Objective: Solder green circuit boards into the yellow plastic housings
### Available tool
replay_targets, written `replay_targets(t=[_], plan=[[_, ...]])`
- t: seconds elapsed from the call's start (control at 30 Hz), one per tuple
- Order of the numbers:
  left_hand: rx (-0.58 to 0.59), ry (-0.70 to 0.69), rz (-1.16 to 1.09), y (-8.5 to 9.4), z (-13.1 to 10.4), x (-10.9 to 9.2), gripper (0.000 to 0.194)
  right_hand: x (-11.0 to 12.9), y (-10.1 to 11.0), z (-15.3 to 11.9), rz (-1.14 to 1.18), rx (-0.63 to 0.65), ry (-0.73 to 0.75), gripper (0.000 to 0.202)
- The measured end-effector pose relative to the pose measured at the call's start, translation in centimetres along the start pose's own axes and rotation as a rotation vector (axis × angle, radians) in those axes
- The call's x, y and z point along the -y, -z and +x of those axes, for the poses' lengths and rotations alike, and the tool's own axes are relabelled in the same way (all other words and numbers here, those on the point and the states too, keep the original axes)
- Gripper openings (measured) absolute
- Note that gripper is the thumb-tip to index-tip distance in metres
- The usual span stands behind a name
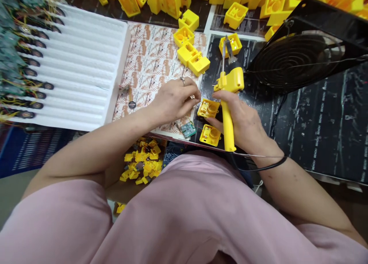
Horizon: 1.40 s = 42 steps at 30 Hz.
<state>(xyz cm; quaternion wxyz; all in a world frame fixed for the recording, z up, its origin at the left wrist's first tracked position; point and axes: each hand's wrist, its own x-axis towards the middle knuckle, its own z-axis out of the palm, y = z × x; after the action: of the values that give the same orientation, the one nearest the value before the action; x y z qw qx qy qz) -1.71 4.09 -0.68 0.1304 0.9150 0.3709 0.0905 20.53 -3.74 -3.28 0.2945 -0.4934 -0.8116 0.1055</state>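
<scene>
My right hand (241, 120) is wrapped round a yellow soldering gun (228, 114) with its metal tip pointing away from me, over a yellow housing (234, 43). Just left of an open yellow case (208, 108), my left hand (179, 97) has its fingers curled and fingertips together; whatever they may pinch is too small to make out. A second open yellow case (210, 135) lies nearer the table edge. Beside it is a small green circuit board (188, 129). A round dark disc (132, 105) rests on the patterned sheet, left of my left hand.
A white ribbed foam tray (83, 68) holds wired speakers and boards at the left. At the right, a black fan (293, 61) stands on the dark table (327, 130). Yellow housings (163, 1) crowd the back. Below the table edge are yellow pieces (143, 162). A black cable trails from the gun.
</scene>
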Motion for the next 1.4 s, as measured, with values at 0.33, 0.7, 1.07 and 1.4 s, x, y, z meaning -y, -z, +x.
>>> replay_targets(t=[0.33,0.7,1.07,1.4], plan=[[-0.019,-0.1,-0.035,-1.0,0.4,0.6,0.029,-0.4,0.0,-0.1,-0.012,-0.018,-0.002,0.057],[-0.025,-0.089,-0.049,-0.8,-0.4,-0.5,0.025,2.1,7.3,-4.3,0.036,-0.349,-0.037,0.049],[-0.076,-0.215,0.286,-0.9,0.0,-1.5,0.029,1.4,6.7,-6.2,0.102,-0.237,-0.159,0.046],[0.161,-0.205,0.471,0.8,0.8,-3.1,0.034,1.1,6.2,-3.6,0.096,-0.139,0.206,0.017]])
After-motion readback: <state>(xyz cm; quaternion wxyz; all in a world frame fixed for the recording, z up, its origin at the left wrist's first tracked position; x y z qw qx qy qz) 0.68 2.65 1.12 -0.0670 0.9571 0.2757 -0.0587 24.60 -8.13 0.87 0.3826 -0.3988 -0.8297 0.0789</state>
